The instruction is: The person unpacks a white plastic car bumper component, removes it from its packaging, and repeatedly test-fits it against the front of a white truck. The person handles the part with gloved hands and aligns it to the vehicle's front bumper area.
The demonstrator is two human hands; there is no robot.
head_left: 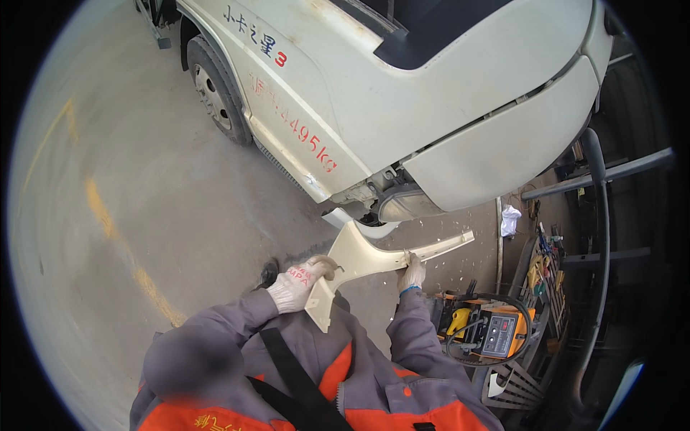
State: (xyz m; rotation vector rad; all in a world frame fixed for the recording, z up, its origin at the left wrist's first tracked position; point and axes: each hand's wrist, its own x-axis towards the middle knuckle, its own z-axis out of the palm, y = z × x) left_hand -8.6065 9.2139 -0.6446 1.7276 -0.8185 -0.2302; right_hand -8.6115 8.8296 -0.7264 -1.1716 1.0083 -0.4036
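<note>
I hold a cream-coloured curved body trim panel (361,253) in front of my chest, below the corner of a white truck cab (445,93). My left hand (300,284), in a white knit glove, is closed round the panel's wider left end. Its right-hand arm narrows to a strip, and my right hand (412,276), also gloved, grips that strip from below. The palm-side fingers of both hands are partly hidden. Just beyond the panel, the cab's lower corner shows exposed dark metal parts (374,199) and a white curved piece (370,228) beneath them.
An orange machine (501,334) with a looped black cable stands at my right. Near it are a slatted metal rack (519,384), assorted tools (540,273) and a white crumpled cloth (509,220). The truck's wheel (214,93) is at far left; a dark bar (598,215) rises at right.
</note>
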